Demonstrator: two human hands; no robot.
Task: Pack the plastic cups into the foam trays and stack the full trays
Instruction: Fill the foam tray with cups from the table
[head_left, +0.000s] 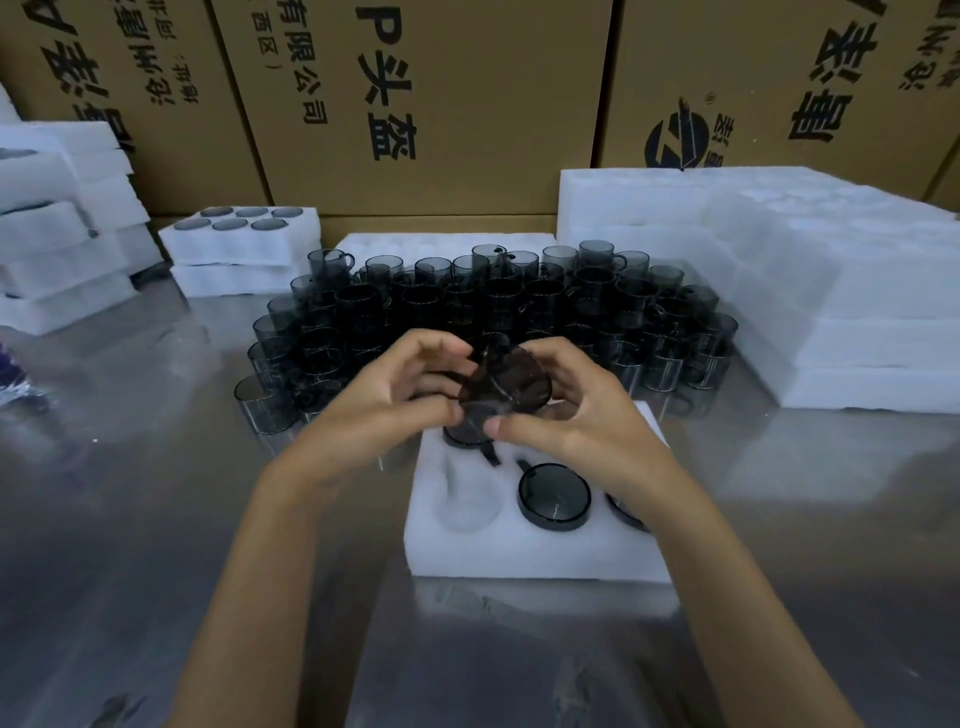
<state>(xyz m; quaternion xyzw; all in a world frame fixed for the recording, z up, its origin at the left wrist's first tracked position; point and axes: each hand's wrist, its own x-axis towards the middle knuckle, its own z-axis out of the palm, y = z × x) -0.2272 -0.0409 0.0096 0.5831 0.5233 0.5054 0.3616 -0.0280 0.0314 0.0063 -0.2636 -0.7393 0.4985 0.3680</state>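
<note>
While cradling cup (506, 382), hands (395, 389) curled.

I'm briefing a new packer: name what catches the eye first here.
The mass of dark smoky transparent plastic cups crowded mid-table stands out first. In front, the left hand and right hand grip one such cup over a white foam tray, part-filled. White foam tray stacks flank the right.

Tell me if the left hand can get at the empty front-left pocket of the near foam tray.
Probably yes: the empty pocket lies open just below the left hand, nothing covering it, though both hands hold a cup.
</note>
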